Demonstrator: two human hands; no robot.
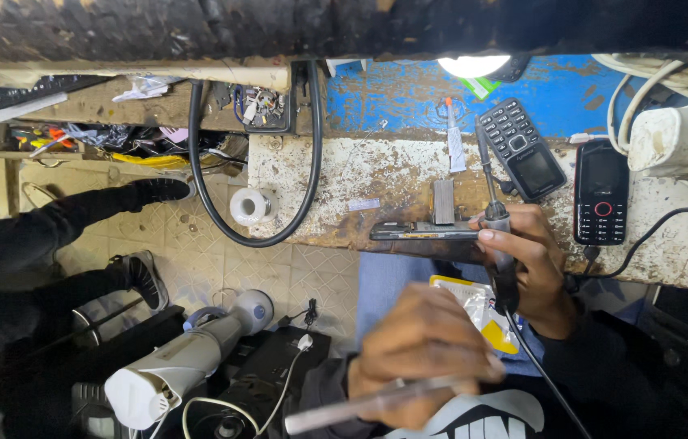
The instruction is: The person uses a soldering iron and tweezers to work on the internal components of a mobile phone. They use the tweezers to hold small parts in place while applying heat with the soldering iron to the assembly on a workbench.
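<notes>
At the worn workbench [344, 175], my left hand [423, 354], blurred near the lens, is clenched around a thin metal tool [368, 404]. My right hand [535, 260] grips a soldering iron [492, 203] beside a dark phone [425, 232] lying at the bench edge. Farther right, 2 keypad phones [601, 193] lie on the bench.

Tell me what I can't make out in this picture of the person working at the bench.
Head view only:
- Left hand: motion-blurred; the thin rod it grips cannot be identified.
- Soldering iron: the right hand covers its handle.
- Flat device on the bench edge: seen edge-on, face hidden.
- Lamp: glare, cut off by the overhead beam.
</notes>
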